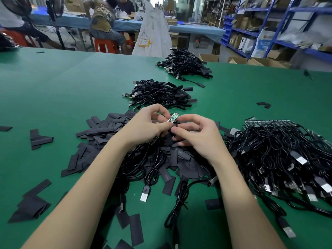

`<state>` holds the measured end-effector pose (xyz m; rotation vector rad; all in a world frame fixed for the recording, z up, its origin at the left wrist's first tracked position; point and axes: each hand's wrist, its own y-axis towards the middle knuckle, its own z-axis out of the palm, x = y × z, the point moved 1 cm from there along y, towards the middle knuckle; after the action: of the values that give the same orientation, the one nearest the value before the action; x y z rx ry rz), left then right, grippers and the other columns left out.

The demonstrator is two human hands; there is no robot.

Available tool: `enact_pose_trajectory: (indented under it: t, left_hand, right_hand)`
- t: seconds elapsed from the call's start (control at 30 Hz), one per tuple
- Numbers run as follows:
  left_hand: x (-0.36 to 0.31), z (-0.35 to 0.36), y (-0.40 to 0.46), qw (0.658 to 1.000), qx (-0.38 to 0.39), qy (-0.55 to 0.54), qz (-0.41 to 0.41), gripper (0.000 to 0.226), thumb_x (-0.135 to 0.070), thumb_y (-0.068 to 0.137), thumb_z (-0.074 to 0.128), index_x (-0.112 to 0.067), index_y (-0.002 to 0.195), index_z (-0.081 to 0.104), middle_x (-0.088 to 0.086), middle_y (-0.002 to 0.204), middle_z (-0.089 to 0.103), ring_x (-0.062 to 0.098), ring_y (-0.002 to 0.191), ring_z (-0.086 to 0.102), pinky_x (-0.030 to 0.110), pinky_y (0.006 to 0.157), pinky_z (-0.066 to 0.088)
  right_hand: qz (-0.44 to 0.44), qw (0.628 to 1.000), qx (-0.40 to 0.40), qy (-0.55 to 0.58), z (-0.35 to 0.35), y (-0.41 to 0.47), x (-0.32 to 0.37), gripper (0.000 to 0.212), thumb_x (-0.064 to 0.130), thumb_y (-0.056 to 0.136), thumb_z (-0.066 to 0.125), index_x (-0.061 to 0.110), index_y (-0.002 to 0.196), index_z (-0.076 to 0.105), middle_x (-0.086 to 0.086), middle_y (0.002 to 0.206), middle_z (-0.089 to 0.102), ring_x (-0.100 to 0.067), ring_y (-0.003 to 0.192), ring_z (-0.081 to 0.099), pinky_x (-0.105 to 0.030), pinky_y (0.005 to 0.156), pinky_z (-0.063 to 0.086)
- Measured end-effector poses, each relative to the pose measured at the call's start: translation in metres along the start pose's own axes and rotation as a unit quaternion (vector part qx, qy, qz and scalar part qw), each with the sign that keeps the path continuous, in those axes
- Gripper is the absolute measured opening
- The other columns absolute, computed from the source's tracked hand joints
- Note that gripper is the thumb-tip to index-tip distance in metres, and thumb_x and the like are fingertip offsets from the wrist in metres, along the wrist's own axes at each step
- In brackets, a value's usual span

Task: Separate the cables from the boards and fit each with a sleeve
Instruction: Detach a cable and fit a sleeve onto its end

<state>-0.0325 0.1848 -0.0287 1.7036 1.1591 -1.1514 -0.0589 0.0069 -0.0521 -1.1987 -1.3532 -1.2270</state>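
Observation:
My left hand pinches a small green circuit board that points up and away, with a second board poking out beneath the palm. My right hand pinches a black sleeve and cable end right at the board's near end. Both hands hover over a heap of flat black sleeves. Loose black USB cables trail under my wrists. A big tangle of cables still joined to boards lies to the right.
Two piles of sleeved cables sit farther back, one at centre and one beyond it. Stray sleeves dot the green table on the left. People sit at a blue bench behind; shelves stand at right.

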Motion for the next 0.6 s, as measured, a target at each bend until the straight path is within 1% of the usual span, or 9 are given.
enact_pose_trajectory:
  t: [0.1, 0.17, 0.23, 0.3, 0.4, 0.47, 0.53, 0.6]
  left_hand:
    - [0.001, -0.001, 0.0, 1.0, 0.003, 0.011, 0.001, 0.014, -0.008, 0.09, 0.074, -0.014, 0.097, 0.063, -0.006, 0.07, 0.066, 0.009, 0.061, 0.06, 0.018, 0.06, 0.047]
    - [0.001, -0.002, 0.0, 1.0, 0.004, 0.014, 0.001, 0.014, -0.01, 0.09, 0.074, -0.015, 0.096, 0.063, -0.007, 0.07, 0.066, 0.01, 0.062, 0.06, 0.018, 0.059, 0.046]
    - [0.001, -0.002, 0.0, 1.0, 0.003, 0.012, 0.0, 0.015, -0.01, 0.089, 0.075, -0.015, 0.096, 0.063, -0.006, 0.069, 0.066, 0.01, 0.061, 0.06, 0.017, 0.058, 0.046]
    - [0.001, -0.001, 0.0, 1.0, 0.003, 0.006, 0.0, 0.015, -0.01, 0.088, 0.076, -0.014, 0.095, 0.063, -0.005, 0.07, 0.065, 0.01, 0.061, 0.06, 0.018, 0.059, 0.046]
    - [0.0, 0.0, -0.001, 1.0, 0.01, 0.001, 0.004, 0.015, -0.01, 0.089, 0.076, -0.013, 0.096, 0.064, -0.003, 0.07, 0.066, 0.01, 0.061, 0.06, 0.017, 0.06, 0.047]
    - [-0.001, 0.002, -0.002, 1.0, 0.017, 0.001, 0.009, 0.014, -0.01, 0.089, 0.075, -0.012, 0.097, 0.065, -0.005, 0.07, 0.068, 0.009, 0.06, 0.06, 0.017, 0.062, 0.049]
    - [-0.002, 0.003, -0.002, 1.0, 0.024, 0.006, 0.016, 0.013, -0.011, 0.09, 0.075, -0.01, 0.1, 0.066, -0.004, 0.072, 0.071, 0.01, 0.064, 0.063, 0.021, 0.066, 0.051]
    - [-0.003, 0.003, -0.002, 0.999, 0.031, 0.011, 0.026, 0.014, -0.013, 0.091, 0.075, -0.008, 0.103, 0.069, 0.001, 0.077, 0.075, 0.015, 0.071, 0.067, 0.024, 0.07, 0.054]
  right_hand:
    - [-0.013, 1.0, -0.014, -0.011, -0.001, 0.0, 0.001, 0.02, 0.015, 0.079, 0.087, 0.019, 0.098, 0.078, -0.003, 0.086, 0.08, -0.021, 0.077, 0.077, -0.026, 0.064, 0.059]
    - [-0.023, 0.999, -0.025, -0.029, -0.002, 0.0, 0.001, 0.019, 0.018, 0.077, 0.089, 0.022, 0.093, 0.08, 0.001, 0.085, 0.08, -0.017, 0.08, 0.077, -0.025, 0.066, 0.06]
    - [-0.02, 0.998, -0.033, -0.039, -0.003, 0.0, -0.001, 0.017, 0.021, 0.075, 0.09, 0.023, 0.09, 0.081, 0.002, 0.084, 0.079, -0.016, 0.08, 0.077, -0.028, 0.07, 0.061]
    - [-0.011, 0.998, -0.046, -0.029, -0.005, 0.0, -0.001, 0.018, 0.021, 0.075, 0.09, 0.02, 0.091, 0.081, 0.0, 0.083, 0.079, -0.017, 0.077, 0.077, -0.03, 0.072, 0.062]
    - [-0.006, 0.996, -0.077, 0.046, -0.008, 0.0, 0.001, 0.013, 0.015, 0.077, 0.089, 0.018, 0.085, 0.079, -0.004, 0.083, 0.079, -0.017, 0.072, 0.076, -0.023, 0.067, 0.06]
    - [-0.007, 0.988, -0.102, 0.113, -0.01, 0.0, 0.003, 0.01, 0.011, 0.078, 0.087, 0.016, 0.081, 0.079, -0.008, 0.084, 0.079, -0.018, 0.074, 0.076, -0.02, 0.065, 0.059]
    - [-0.011, 0.98, -0.123, 0.155, -0.013, 0.002, 0.004, 0.008, 0.009, 0.08, 0.085, 0.014, 0.084, 0.08, -0.01, 0.087, 0.079, -0.019, 0.079, 0.077, -0.019, 0.067, 0.059]
    - [-0.014, 0.972, -0.144, 0.186, -0.014, 0.003, 0.004, 0.011, 0.008, 0.081, 0.083, 0.01, 0.09, 0.078, -0.01, 0.088, 0.079, -0.018, 0.081, 0.077, -0.019, 0.068, 0.058]
